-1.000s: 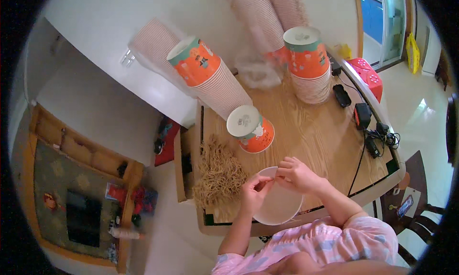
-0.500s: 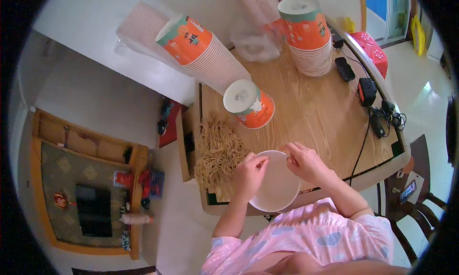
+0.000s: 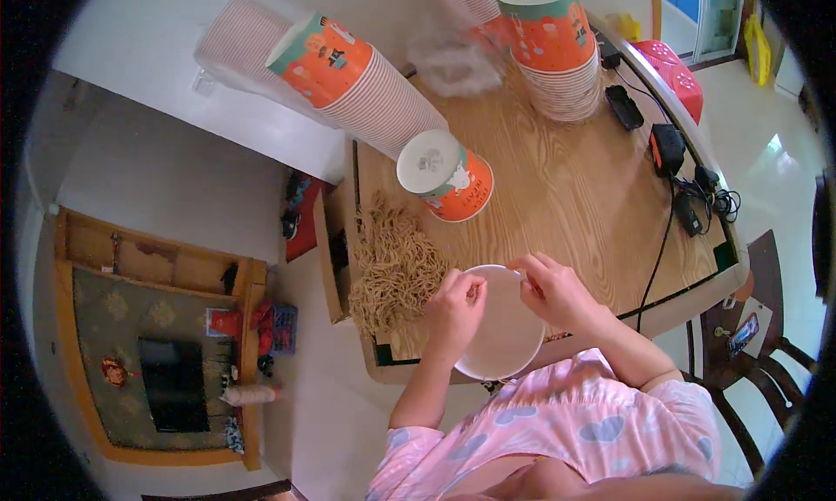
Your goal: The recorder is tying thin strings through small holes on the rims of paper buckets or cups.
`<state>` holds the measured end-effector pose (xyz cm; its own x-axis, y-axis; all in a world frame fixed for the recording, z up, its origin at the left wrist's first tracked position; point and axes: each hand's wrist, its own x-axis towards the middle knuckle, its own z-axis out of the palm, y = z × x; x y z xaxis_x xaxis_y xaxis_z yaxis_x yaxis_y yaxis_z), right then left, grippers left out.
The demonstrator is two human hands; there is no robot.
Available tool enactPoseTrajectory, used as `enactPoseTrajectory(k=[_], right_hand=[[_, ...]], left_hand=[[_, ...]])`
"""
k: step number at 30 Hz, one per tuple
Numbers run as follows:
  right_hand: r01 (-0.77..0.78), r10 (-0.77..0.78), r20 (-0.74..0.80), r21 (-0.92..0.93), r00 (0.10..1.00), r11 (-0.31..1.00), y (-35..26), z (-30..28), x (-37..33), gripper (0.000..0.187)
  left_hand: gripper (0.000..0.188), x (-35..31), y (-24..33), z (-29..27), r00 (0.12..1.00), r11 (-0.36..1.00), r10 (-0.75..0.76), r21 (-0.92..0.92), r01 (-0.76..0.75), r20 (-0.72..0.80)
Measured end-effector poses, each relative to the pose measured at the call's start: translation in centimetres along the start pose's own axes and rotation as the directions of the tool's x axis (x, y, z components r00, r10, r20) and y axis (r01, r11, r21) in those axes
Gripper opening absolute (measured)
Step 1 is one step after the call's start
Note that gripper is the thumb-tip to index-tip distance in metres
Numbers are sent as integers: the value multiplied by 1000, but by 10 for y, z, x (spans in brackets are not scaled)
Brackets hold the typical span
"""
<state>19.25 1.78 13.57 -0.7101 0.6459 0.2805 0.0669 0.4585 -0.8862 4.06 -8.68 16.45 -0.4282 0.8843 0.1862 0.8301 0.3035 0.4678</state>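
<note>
Pressing thumb to fingertips, my left hand (image 3: 455, 312) is sitting by the left rim of the white tub (image 3: 502, 334), lower centre of the frame; whether something thin is lying between them, I can't tell. My right hand (image 3: 560, 295) is curling at the right rim, its fingertips too hidden to show whether they're meeting. The tub is probably feeling light and dentable, its rim offering the surest hold. It's looking round, deep, plain inside.

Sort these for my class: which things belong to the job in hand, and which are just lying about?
Likely in the job:
- white tub
- brown strands
- orange tub
- stacked tubs

Apparently lying about:
- corded black block
- red stool
- phone
</note>
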Motion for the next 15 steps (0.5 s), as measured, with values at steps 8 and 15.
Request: enactPoseTrajectory(k=[8, 15], right_hand=[[13, -13, -7, -4, 1000, 1000, 0, 1, 0, 24], [-138, 122, 89, 212, 989, 967, 15, 0, 16, 16]], left_hand=[[7, 3, -1, 3, 998, 999, 44, 13, -43, -41], [7, 3, -4, 5, 998, 999, 43, 36, -41, -46]])
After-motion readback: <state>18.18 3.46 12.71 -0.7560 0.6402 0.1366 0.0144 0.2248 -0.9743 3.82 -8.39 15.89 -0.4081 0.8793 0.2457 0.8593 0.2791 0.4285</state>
